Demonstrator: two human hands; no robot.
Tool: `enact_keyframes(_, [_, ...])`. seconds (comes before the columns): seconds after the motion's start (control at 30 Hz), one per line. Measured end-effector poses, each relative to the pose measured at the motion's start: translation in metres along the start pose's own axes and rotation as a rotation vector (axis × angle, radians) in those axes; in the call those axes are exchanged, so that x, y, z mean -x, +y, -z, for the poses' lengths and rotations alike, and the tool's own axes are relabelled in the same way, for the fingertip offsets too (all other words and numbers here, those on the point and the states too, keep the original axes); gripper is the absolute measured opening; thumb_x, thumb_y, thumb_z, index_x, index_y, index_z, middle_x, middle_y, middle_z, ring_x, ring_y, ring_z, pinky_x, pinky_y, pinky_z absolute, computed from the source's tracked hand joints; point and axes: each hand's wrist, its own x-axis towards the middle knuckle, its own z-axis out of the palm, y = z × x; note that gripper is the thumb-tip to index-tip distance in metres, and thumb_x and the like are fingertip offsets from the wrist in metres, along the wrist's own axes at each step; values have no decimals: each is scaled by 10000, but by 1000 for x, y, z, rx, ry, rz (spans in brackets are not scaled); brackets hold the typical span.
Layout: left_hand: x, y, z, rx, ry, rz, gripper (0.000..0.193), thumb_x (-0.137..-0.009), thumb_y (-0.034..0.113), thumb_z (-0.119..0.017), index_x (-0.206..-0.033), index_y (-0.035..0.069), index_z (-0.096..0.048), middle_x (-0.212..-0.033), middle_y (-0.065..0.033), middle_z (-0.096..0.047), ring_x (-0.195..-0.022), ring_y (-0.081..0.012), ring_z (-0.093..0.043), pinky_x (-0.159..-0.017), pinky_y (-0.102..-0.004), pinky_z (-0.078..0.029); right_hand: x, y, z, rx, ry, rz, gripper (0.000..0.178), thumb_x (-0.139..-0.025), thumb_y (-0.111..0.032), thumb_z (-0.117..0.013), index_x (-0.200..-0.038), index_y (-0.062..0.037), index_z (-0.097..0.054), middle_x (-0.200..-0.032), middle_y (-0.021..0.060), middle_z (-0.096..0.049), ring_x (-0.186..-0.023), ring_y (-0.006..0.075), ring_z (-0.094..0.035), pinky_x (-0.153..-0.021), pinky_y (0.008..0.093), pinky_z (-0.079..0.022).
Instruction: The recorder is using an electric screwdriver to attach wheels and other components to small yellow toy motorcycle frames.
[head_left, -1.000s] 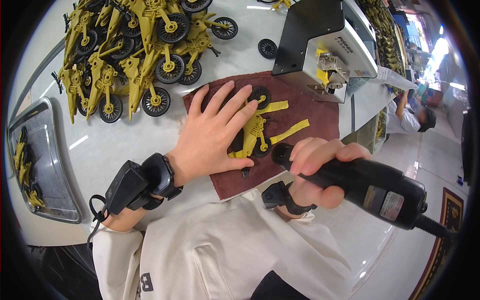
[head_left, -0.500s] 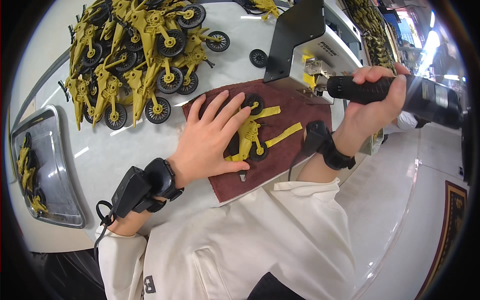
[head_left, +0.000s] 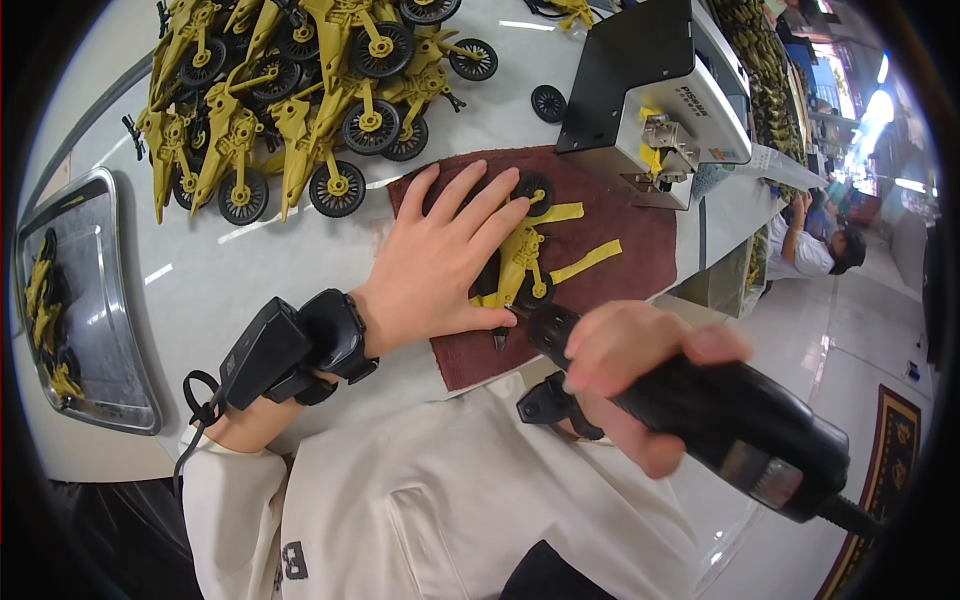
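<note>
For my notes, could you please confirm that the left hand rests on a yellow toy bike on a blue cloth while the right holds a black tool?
The colour is wrong: the head view shows the cloth is dark red, not blue.

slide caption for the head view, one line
Left hand spread over a yellow toy motorcycle on maroon cloth; right hand grips a black electric screwdriver.

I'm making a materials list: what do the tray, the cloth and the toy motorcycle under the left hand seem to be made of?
Tray: probably metal, shiny, with bright reflections.
Cloth: likely towelling, matte, with a fuzzy surface.
Toy motorcycle: apparently moulded plastic, its dull yellow body evenly coloured; metal isn't ruled out.
</note>
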Motion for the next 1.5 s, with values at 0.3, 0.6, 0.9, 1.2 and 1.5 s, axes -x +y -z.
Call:
enact_keyframes(0.3, [-10, -3, 0, 25, 23, -19, 879, -548, 386, -752, -1300, 100, -398, -1404, -97, -351, -1297, -321, -308, -1041, -518, -213, -7, 12, 5, 45, -24, -19, 630, -689, -125, -739, -1163, -6, -341, -783, 173, -578, -688, 276, -578, -621, 418, -491])
enact_keyframes(0.6, [0, 1, 3, 44, 70, -32, 865, -530, 398, -766, -1246, 25, -457, -1355, -173, -382, -1273, -348, -321, -1028, -519, -221, -2, 25, -23, 119, 195, 85, 473, -782, -243, -704, -1057, -28, -385, -677, 143, -604, -556, 245, -569, -516, 371, -502])
enact_keyframes(0.9, [20, 37, 46, -48, 120, -41, 744, -514, 219, -696, -1183, -14, -466, -1284, -266, -391, -1223, -366, -369, -1015, -503, -254, -13, -26, 15, 171, 456, 247, 699, -791, -439, -593, -1240, 31, -338, -634, 29, -431, -459, 136, -439, -507, 265, -352])
enact_keyframes(1.2, [240, -83, 178, -987, 552, 1148, 708, -649, 184, -703, -1285, 43, -425, -1382, -217, -316, -1278, -407, -255, -1040, -476, -214, 4, -27, 52, 214, 760, 135, 820, -802, -612, -513, -1310, -7, -294, -642, 63, -433, -492, 156, -452, -515, 278, -356])
enact_keyframes(1.5, [71, -67, 168, -567, 156, 503, 858, -593, 48, -654, -1376, 102, -306, -1433, -212, -235, -1332, -385, -215, -1040, -538, -239, 3, -3, 26, 313, 785, 122, 808, -813, -581, -545, -1315, 2, -298, -711, 110, -495, -550, 221, -525, -561, 371, -454])
